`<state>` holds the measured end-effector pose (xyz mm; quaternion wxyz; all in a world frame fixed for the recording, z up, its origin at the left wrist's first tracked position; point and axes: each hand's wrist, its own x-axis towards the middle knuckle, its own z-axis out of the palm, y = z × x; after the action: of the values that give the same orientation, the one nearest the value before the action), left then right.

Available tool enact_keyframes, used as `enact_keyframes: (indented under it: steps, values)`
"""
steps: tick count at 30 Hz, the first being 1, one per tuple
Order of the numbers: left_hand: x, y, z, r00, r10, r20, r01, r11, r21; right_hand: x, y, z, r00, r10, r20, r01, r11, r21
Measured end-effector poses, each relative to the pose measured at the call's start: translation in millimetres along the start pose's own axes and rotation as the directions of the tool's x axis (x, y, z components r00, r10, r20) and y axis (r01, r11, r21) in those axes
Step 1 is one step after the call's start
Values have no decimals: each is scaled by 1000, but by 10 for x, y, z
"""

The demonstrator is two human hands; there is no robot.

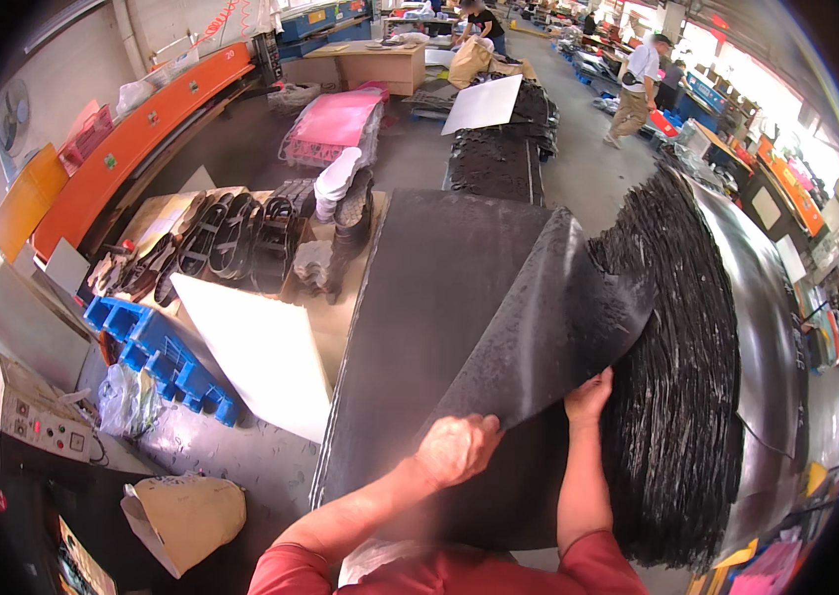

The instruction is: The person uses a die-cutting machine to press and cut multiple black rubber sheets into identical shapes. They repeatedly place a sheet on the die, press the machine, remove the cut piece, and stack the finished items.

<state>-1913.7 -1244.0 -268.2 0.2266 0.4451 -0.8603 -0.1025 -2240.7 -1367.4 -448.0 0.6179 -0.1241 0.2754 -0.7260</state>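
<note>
Red sleeves (pixel 600 565) front a black sheet (pixel 553 322) crowded by a ragged stack (pixel 679 402).

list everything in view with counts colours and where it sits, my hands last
lifted sheet: one, black, between both hands
flat sheet stack: one, black, beneath lifted sheet
ragged-edged stack: one, black, right
white board: one large, white, left of flat stack
slatted pallet: one, blue, left
plastic bag: one, clear, below pallet
sack: one, tan, lower left
control box: one, beige, far left
fan: one, bluish, upper left
pink stack: one, pink, upper middle
people: several, mixed clothing, background
left hand: one, bare, sheet's edge
right hand: one, bare, sheet's edge
</note>
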Motion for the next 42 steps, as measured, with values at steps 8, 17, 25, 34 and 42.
enact_keyframes:
  steps: [8, 17, 25, 34, 42]
  values:
    - [-298, 689, -249, 990, 125, 65, -119, 989, -93, -1162, -648, 1134, 969, -128, -210, 61, 953, -296]
    - [-838, 1277, -559, 936, 351, 29, -334, 912, -238, -2077, -1128, 1149, 887, -383, -258, 239, 859, -452]
    - [-1644, 1362, -1617, 883, 421, -207, -467, 746, -474, -3128, -877, 2289, 591, -768, 245, 754, 419, -506]
    - [-3914, 796, -2642, 945, -93, -314, -56, 899, -435, -4336, 442, 3809, 660, -517, 545, 732, 605, -313]
    - [-5425, 683, -2601, 462, -855, -234, 682, 512, -522, -5340, 1823, 3966, 342, -283, 896, 920, 293, -259]
